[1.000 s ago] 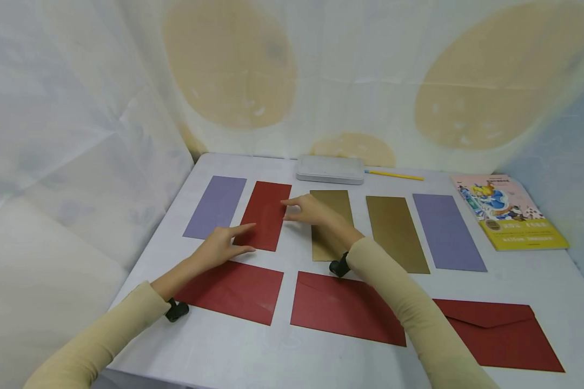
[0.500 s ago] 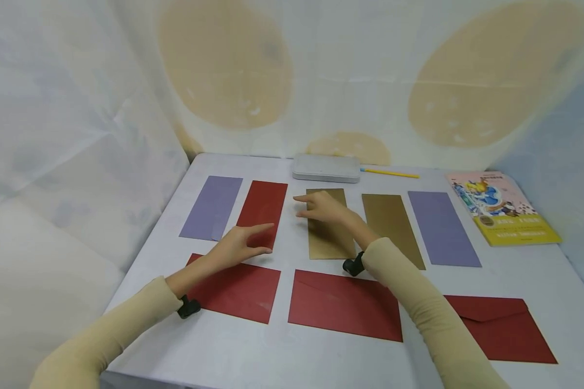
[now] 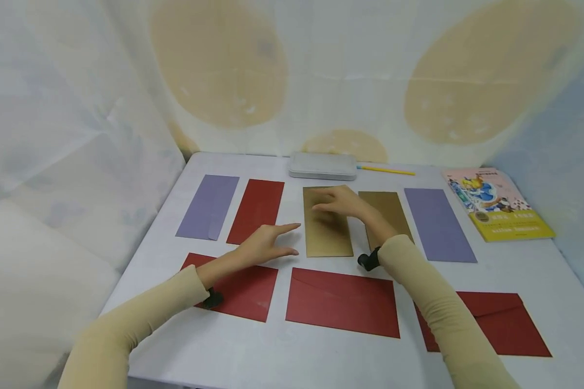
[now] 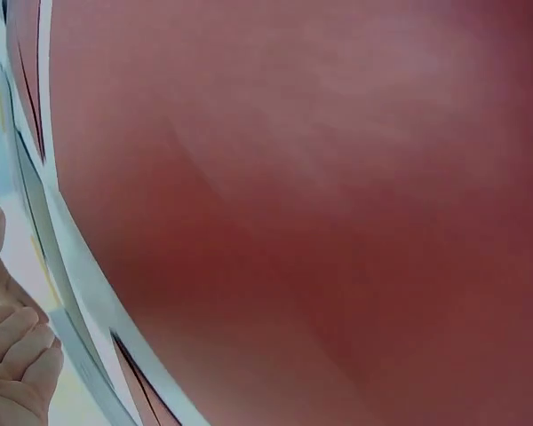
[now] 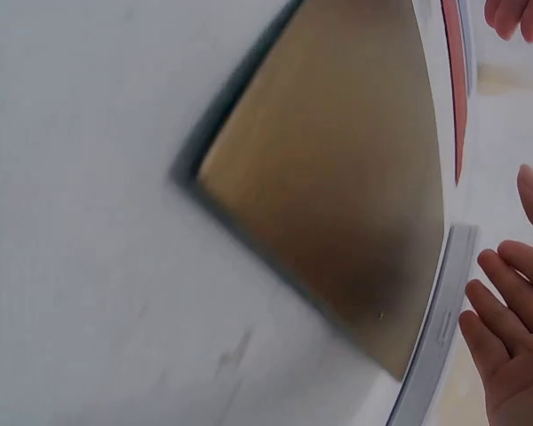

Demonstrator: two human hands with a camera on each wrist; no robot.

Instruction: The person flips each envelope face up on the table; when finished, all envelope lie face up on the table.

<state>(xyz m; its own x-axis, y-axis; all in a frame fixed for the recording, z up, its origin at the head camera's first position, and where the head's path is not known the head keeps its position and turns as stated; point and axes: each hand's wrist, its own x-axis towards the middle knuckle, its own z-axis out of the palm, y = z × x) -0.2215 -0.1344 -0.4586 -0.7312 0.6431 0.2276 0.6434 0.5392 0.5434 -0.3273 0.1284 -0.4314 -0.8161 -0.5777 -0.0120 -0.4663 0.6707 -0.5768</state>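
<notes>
My left hand [image 3: 265,243] hovers near the lower end of the upright red envelope [image 3: 259,205], index finger and thumb spread apart and holding nothing. Over the left gold envelope [image 3: 328,240] is my right hand [image 3: 343,201], its index finger and thumb also parted with nothing between them, casting a shadow on the paper. A second gold envelope [image 3: 390,208] lies to the right, partly behind the right forearm. Beneath the left forearm is a red envelope [image 3: 248,305], which fills most of the left wrist view. Purple envelopes, left [image 3: 209,205] and right [image 3: 440,224], end the upper row.
Two more red envelopes lie in front, one in the middle [image 3: 343,302] and one on the right [image 3: 506,327], the latter partly covered by the right sleeve. At the back are a grey flat case [image 3: 323,166] and a yellow pencil [image 3: 386,170]. A picture book [image 3: 498,205] lies far right.
Both hands have moved right: the left from over the upright red envelope to its right side, the right from that envelope's edge to over the left gold one. The envelopes keep their arrangement.
</notes>
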